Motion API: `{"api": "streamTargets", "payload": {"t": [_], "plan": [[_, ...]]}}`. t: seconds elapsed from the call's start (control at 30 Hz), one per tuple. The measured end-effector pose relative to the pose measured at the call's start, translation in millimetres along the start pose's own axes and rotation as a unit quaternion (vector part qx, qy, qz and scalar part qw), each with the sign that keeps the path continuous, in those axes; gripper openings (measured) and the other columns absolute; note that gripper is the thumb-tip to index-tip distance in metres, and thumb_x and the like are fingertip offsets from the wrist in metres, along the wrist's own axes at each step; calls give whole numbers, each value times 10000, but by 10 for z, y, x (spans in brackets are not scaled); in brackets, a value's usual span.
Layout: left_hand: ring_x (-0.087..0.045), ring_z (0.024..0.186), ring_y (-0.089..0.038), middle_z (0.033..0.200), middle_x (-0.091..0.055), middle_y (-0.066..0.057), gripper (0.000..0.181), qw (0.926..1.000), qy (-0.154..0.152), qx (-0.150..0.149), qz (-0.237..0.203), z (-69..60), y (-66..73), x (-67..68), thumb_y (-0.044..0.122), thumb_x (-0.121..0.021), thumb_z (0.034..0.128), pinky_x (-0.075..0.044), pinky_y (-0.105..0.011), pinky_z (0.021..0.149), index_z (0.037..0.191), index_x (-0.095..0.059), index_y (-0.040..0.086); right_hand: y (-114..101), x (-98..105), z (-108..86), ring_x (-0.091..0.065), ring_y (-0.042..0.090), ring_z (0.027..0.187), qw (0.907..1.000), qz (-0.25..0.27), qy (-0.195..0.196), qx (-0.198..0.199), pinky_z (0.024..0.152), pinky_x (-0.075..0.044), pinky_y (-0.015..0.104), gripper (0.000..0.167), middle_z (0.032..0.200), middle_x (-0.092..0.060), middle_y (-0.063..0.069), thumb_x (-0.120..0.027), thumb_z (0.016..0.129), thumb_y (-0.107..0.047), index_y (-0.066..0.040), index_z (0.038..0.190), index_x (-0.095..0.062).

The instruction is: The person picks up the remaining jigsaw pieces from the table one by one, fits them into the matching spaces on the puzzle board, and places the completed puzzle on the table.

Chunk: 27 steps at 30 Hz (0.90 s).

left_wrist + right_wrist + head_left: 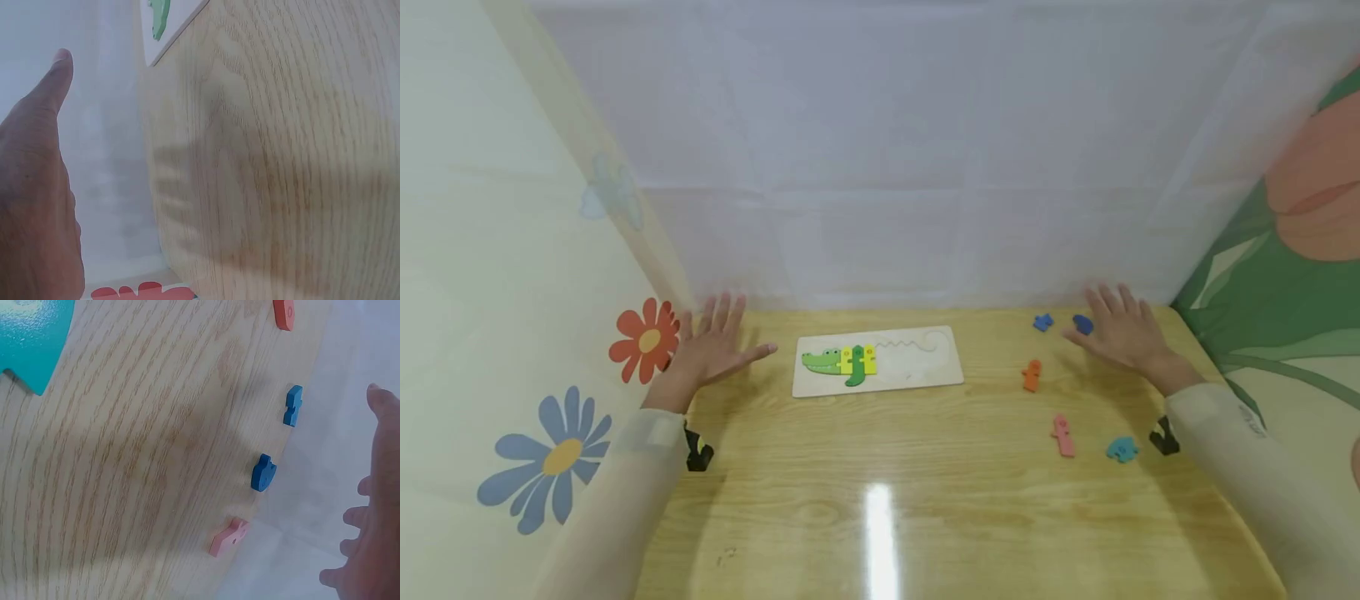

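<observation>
green-and-yellow pieces (857, 362) partly fill the board (919, 368); loose pieces (1032, 376) remain near your right grip (1122, 332), splayed empty like your left grip (711, 350).

1 board (917, 372), 4 fitted pieces (857, 360); loose: 2 blue pieces (1043, 322) (1082, 324), 2 pink pieces (1063, 437) (229, 538), 1 orange piece (1032, 376), 1 teal piece (1122, 449).

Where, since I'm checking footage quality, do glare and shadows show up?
Head view: a white glare streak on the tabletop; left wrist view: soft, finger-like shadows across it; right wrist view: speckled shine on the teal piece.
</observation>
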State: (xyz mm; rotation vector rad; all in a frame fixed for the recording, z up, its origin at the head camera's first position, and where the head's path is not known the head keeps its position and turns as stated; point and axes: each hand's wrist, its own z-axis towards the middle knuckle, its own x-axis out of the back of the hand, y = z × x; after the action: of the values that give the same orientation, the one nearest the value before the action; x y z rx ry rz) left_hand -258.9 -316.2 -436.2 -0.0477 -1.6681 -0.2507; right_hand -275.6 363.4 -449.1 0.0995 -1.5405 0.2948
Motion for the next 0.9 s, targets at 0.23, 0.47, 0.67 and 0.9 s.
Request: {"api": "streamTargets", "payload": {"t": [0.23, 0.47, 0.67, 0.9], "plan": [[87, 1611, -483, 1749, 102, -261, 1164, 9996, 56, -209, -193, 10, 31, -109, 806, -450, 969, 146, -743, 1201, 1698, 85, 73, -18, 23, -8, -91, 627, 1538, 10000, -29, -67, 34, 1184, -130, 794, 996, 1694, -161, 364, -510, 1041, -656, 37, 1671, -172], [63, 1613, -482, 1752, 70, -260, 1174, 9985, 114, -378, -382, 30, 75, -223, 795, -497, 954, 87, -733, 1226, 1705, 39, 69, -39, 20, -4, -124, 620, 1536, 9999, -4, -53, 157, 1190, -160, 776, 1003, 1689, -184, 361, -525, 1035, -657, 38, 1670, -180], [46, 1617, -475, 1758, 74, -242, 1135, 9984, 28, -460, -323, 31, 153, -260, 754, -502, 982, 88, -718, 1235, 1705, 54, 78, -69, 32, -14, -145, 611, 1537, 9995, 4, -34, 322, 1203, -165, 753, 1000, 1690, -196, 356, -550, 1028, -641, 37, 1669, -191], [25, 1621, -470, 1759, 41, -252, 1156, 9969, -45, -613, -491, 18, 227, -325, 747, -547, 963, 88, -703, 1243, 1706, 12, 60, -96, 15, -77, -200, 575, 1543, 9985, -87, 180, 517, 1216, -207, 716, 978, 1686, -244, 335, -623, 1007, -577, 48, 1656, -242]]}}
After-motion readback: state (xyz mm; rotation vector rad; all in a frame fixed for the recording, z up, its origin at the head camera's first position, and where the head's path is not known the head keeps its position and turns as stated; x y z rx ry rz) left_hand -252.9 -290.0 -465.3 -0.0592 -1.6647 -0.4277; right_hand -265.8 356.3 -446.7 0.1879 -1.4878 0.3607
